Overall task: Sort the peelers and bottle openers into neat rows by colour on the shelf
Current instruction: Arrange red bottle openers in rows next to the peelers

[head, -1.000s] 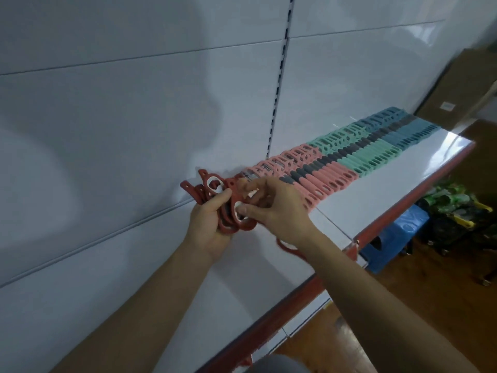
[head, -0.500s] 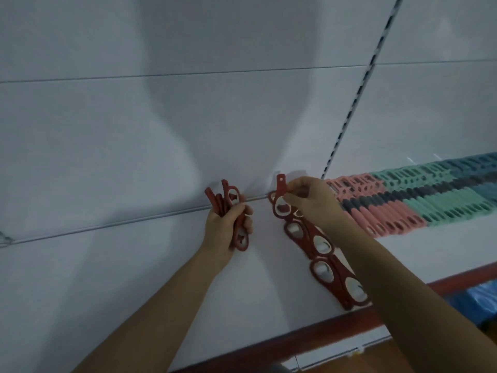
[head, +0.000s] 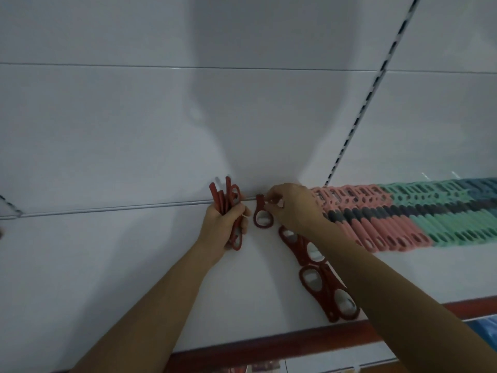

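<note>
Head view. Gripping a bundle of red openers [head: 228, 196] in the left hand [head: 223, 227] at centre frame, fingers [head: 240, 211] curled tight round the handles, tops poking up past the back of the shelf [head: 129, 265]. Pinching a single opener [head: 263, 215] by its narrow top end in the right hand [head: 294, 208], fingers [head: 274, 203] closed on it, loop pointing down, just beside the bundle. Touching the shelf or hanging just over it: not telling which.

Building a red row [head: 320, 281] lower right of centre, overlapping, running toward the lip [head: 269, 343]. Working just left of the pink [head: 376, 227], green [head: 443, 219] and blue [head: 481, 184] blocks at right.

Judging the step as placing this one at the row's upper end. Doing it well probably meaning laying it flat, loop facing like its neighbours, overlapping by the same amount, letting go only once it is lying flat. Minding the right forearm, crossing over the row, so as not to sweep it. Drawing the next one from the bundle singly.

Finding no brand, label or writing readable anywhere.
</note>
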